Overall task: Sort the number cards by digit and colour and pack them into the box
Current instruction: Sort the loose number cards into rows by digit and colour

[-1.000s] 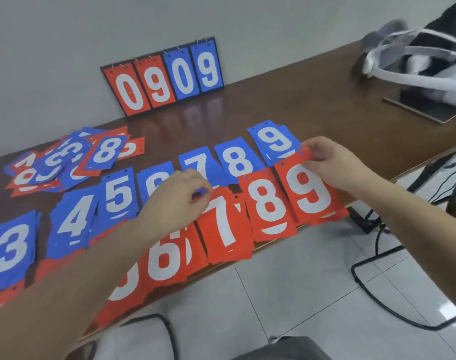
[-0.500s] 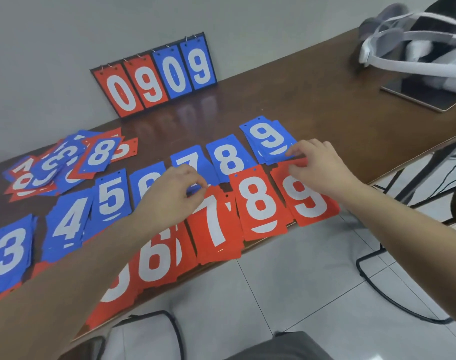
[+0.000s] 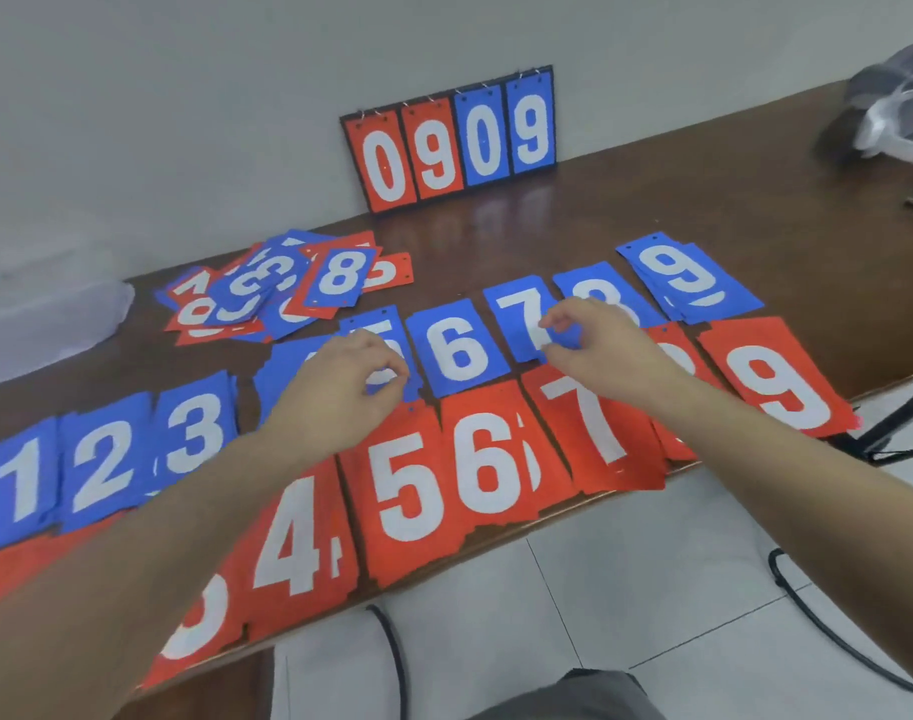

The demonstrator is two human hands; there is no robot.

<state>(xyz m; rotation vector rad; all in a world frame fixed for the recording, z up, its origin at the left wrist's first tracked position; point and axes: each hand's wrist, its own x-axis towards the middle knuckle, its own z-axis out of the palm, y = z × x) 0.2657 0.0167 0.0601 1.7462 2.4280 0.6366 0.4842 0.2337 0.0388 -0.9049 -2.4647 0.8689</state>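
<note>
Brown tabletop (image 3: 626, 226) carries all cards; no box can be made out. Scoreboard stand (image 3: 452, 140) reading 0909 stands at the far edge against the wall. Blue row (image 3: 106, 459), digits 1 to 9, runs left to right across the middle. Red row (image 3: 423, 485) lies along the near edge, several cards overhanging it; the red 9 (image 3: 776, 381) sits by the near right corner. Unsorted pile (image 3: 288, 288) lies toward the far left, well apart from the stand, with bare wood between. Left hand (image 3: 340, 392) is over the blue 5 (image 3: 387, 324), fingers curled at its lower corner; grip uncertain. Right hand (image 3: 600, 350) is over the blue 7 (image 3: 517, 314), thumb and forefinger close together at its lower right part; pinch cannot be confirmed.
</note>
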